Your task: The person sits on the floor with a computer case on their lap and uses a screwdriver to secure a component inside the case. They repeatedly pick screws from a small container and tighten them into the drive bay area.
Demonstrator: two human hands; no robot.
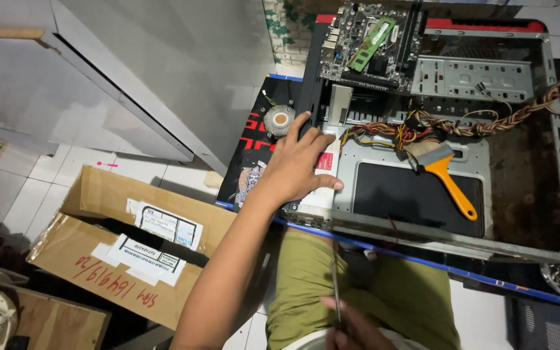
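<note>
My left hand (299, 162) lies flat, fingers spread, on the left corner of an open computer case (448, 241), over a white and red label on the grey power supply (358, 194). It grips nothing. A round cooler fan (279, 120) sits just beyond its fingertips. My right hand (351, 330) is low at the frame's bottom edge, above my lap in green shorts, closed around a thin metal screwdriver (335, 285) that points up toward the case. Much of this hand is cut off.
A brush with an orange handle (450, 183) lies on the power supply beside a braided cable bundle (481, 124). A motherboard (371, 45) rests at the far end of the case. A cardboard box (98, 240) stands on the tiled floor at left, by a white cabinet (131, 78).
</note>
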